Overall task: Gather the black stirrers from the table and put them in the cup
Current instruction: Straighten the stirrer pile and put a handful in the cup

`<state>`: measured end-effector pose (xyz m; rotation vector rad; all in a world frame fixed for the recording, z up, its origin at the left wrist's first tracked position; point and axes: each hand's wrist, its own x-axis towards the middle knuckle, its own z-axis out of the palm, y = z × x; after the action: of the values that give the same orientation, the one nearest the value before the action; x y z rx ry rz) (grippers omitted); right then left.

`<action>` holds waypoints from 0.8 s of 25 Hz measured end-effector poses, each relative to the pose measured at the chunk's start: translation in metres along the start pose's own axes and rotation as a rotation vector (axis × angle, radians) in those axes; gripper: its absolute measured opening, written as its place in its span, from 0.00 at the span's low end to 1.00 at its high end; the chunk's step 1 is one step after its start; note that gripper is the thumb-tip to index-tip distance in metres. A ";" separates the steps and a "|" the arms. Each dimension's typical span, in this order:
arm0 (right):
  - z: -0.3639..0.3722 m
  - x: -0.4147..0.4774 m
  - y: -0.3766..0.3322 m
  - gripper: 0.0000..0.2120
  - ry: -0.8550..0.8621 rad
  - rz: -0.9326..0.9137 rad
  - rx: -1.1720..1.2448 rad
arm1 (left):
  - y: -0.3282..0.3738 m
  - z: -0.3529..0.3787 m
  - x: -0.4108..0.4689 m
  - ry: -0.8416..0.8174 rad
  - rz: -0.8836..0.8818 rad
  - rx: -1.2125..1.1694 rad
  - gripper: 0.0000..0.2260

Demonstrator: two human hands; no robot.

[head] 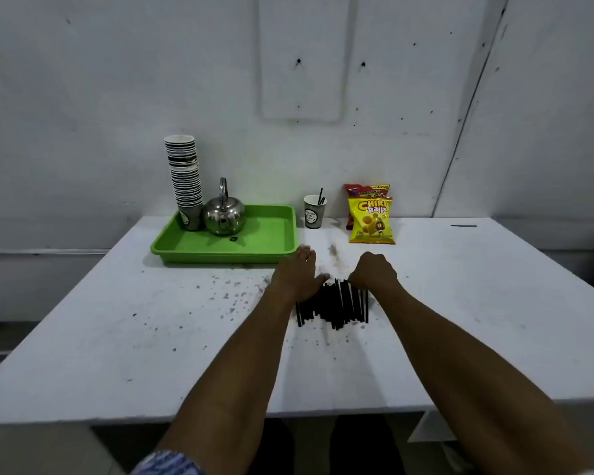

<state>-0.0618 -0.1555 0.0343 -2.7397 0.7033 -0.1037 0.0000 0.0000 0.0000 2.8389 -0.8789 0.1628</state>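
Observation:
A pile of several black stirrers [336, 305] lies on the white table [117, 337], roughly side by side. My left hand [297, 274] rests flat with fingers spread at the pile's left far end, its thumb touching the stirrers. My right hand [372, 270] is curled at the pile's right far end, fingers bent down onto the stirrer tips; whether it grips any is hidden. A white paper cup [313, 211] stands at the back of the table with a couple of black stirrers [321, 197] sticking out of it.
A green tray [268, 241] at back left holds a steel kettle [224, 216] and a tall stack of paper cups [185, 180]. Two snack bags [371, 219] stand right of the cup. Dark specks dot the table. A lone black stirrer [463, 226] lies far right.

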 end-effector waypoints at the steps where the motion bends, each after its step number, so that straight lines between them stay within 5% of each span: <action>1: 0.000 -0.002 0.003 0.17 -0.011 0.017 0.010 | 0.000 0.006 -0.003 -0.019 -0.014 -0.019 0.33; 13: 0.012 0.012 0.011 0.09 -0.015 -0.021 0.116 | -0.005 0.045 -0.024 -0.018 -0.061 -0.170 0.28; 20: 0.010 0.016 0.006 0.16 -0.047 0.001 0.103 | -0.001 0.041 -0.028 -0.015 0.159 -0.230 0.24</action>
<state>-0.0494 -0.1653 0.0226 -2.6352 0.6679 -0.0730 -0.0202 0.0087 -0.0449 2.5627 -1.0536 0.0553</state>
